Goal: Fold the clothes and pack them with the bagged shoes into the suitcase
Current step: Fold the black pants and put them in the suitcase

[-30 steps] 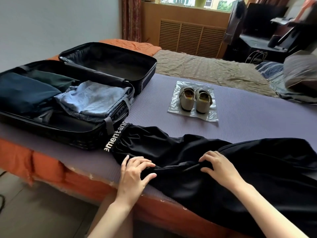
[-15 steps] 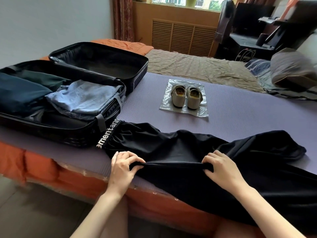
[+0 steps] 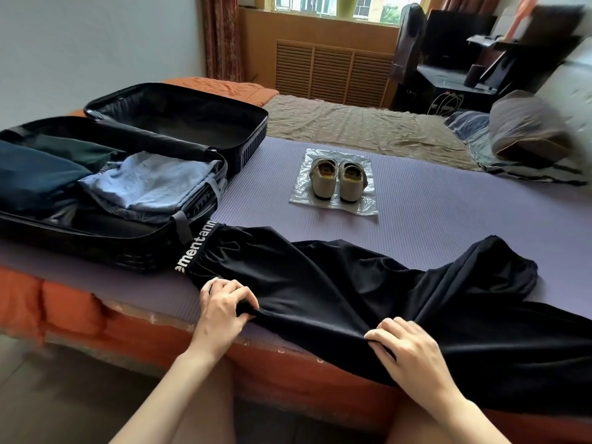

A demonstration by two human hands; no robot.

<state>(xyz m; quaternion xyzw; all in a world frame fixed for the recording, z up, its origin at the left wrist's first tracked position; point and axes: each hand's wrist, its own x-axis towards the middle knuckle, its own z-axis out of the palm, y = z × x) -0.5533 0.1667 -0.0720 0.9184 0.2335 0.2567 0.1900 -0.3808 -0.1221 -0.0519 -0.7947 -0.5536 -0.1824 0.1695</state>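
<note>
Right of the suitcase [image 3: 134, 187], both hands, left hand [image 3: 221, 310] & right hand [image 3: 408, 350], pinch the black trousers' [image 3: 336, 283] near edge: lengthwise fold in hand, prob. Next: carry edge over, w/ even tension.

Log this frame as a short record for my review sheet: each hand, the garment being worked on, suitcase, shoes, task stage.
left hand: grips the near edge of the black trousers, close to the waistband
right hand: grips the same edge further along
black trousers: stretched across the purple mat
suitcase: open; holds a light blue garment and a dark garment
shoes: pair standing on a flat plastic bag, not inside it
stage: trousers and shoes not yet packed
</note>
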